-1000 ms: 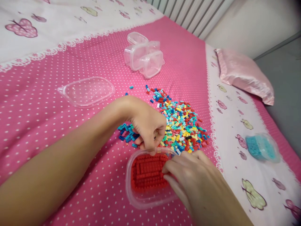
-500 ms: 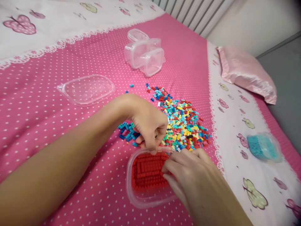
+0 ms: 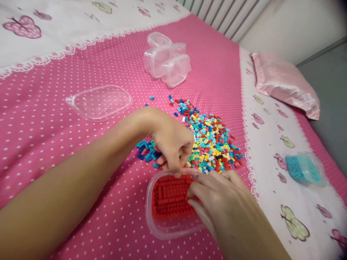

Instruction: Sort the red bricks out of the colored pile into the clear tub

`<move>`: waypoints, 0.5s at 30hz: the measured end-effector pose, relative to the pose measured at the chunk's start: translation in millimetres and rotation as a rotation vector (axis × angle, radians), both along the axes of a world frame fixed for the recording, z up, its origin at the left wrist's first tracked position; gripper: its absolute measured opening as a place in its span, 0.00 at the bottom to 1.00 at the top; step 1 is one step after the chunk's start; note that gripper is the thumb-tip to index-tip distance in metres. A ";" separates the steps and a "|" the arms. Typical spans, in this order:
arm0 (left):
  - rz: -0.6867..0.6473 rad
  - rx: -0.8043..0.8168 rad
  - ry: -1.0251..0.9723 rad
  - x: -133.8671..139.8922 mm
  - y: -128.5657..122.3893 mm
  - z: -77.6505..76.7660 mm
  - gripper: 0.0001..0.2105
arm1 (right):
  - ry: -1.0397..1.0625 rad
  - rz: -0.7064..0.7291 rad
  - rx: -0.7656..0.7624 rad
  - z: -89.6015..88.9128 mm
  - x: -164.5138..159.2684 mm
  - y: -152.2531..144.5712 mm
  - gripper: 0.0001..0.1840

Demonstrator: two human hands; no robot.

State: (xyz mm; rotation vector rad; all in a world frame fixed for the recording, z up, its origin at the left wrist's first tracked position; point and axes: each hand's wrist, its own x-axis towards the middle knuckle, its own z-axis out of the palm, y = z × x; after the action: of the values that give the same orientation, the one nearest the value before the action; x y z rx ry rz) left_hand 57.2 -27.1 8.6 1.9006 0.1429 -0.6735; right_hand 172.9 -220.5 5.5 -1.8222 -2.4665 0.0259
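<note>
A clear plastic container [image 3: 159,231] stands on the bed near me, with red toy bricks [image 3: 173,195] set in neat rows inside it. My left hand [image 3: 173,144] reaches over its far side, thumb and fingers closed at the far rim. My right hand [image 3: 217,202] bends over the container's right side. Its fingers are curled together against the red bricks, and the fingertips are partly hidden, so what they pinch does not show. Beyond both hands spreads a heap of loose mixed-colour bricks [image 3: 214,141]. A smaller cluster of blue bricks [image 3: 149,151] lies left of my left hand.
A clear lid [image 3: 101,103] lies flat at the left. Several clear containers [image 3: 168,61] sit together farther back. A container of turquoise bricks [image 3: 300,168] stands at the right. Behind it are a pink pillow [image 3: 284,85] and white bed rails [image 3: 217,14].
Almost nothing differs. Both hands keep their places at the container, and the view has shifted only very slightly.
</note>
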 end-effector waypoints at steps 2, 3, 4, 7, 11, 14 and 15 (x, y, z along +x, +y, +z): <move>0.005 -0.004 0.003 -0.1 0.1 -0.2 0.05 | 0.004 0.003 0.004 0.0 0.3 0.5 0.15; 0.008 -0.005 0.004 -0.2 0.1 -0.2 0.05 | 0.004 0.002 0.004 -0.2 0.5 0.8 0.14; 0.011 -0.004 0.006 -0.3 0.1 -0.2 0.05 | 0.002 0.002 0.002 -0.4 0.8 1.1 0.14; 0.019 0.005 0.007 -0.6 -0.1 0.3 0.05 | -0.005 0.000 -0.008 -1.2 1.4 1.3 0.14; 0.024 0.015 0.003 -0.7 -0.4 0.4 0.04 | -0.003 -0.004 -0.024 -1.7 1.4 -0.3 0.14; 0.025 0.019 0.003 -1.0 -0.2 -0.4 0.03 | 0.000 0.000 -0.017 -1.1 1.4 -1.2 0.15; 0.023 0.019 0.001 -1.1 0.0 -0.7 0.03 | -0.002 0.003 -0.013 -0.9 1.5 -1.2 0.15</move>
State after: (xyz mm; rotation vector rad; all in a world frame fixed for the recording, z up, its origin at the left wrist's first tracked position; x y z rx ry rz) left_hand 56.1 -27.2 7.9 1.9139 0.1726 -0.6598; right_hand 174.4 -221.6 4.6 -1.8244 -2.4764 0.0410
